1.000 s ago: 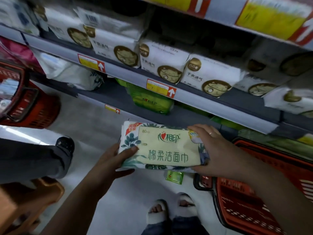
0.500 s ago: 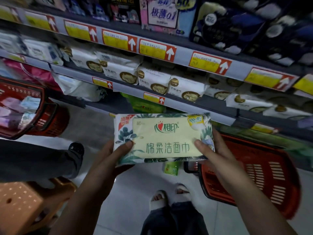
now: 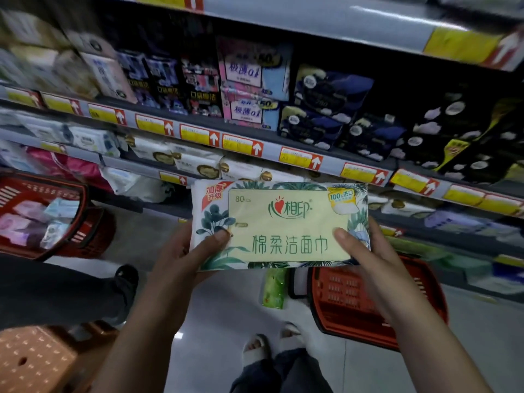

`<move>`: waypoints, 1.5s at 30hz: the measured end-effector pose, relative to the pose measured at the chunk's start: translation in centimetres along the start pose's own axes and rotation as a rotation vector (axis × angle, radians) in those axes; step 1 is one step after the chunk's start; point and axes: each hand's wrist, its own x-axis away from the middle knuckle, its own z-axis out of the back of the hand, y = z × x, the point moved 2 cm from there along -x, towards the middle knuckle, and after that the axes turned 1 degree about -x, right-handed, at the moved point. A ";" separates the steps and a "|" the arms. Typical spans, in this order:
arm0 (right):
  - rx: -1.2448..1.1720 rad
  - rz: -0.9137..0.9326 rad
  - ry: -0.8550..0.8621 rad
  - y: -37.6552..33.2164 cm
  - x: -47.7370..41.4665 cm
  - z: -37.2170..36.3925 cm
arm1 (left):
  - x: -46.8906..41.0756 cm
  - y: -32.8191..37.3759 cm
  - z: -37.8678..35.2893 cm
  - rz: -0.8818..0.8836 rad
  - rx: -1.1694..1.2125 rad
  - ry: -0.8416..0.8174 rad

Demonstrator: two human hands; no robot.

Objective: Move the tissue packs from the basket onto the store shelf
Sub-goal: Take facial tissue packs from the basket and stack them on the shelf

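A flat tissue pack (image 3: 283, 222) with a pale yellow label and green leaf print is held up in front of the store shelf (image 3: 283, 158). My left hand (image 3: 187, 256) grips its left end, thumb on the front. My right hand (image 3: 365, 256) grips its right end, thumb on the label. Below my right hand a red basket (image 3: 354, 302) stands on the floor; what is in it I cannot see.
Another red basket (image 3: 85, 222) with several packs sits at the left. A small green pack (image 3: 273, 287) lies on the floor. An orange stool (image 3: 34, 361) and another person's dark leg (image 3: 56, 290) are at lower left. Shelves hold packaged goods.
The pack has risen in both hands, and the view has tilted up to show higher shelves. Both hands keep their hold.
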 end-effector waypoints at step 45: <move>-0.157 0.416 0.207 -26.1 8.9 14.4 | 4.0 22.8 -22.3 -0.407 -0.038 -0.123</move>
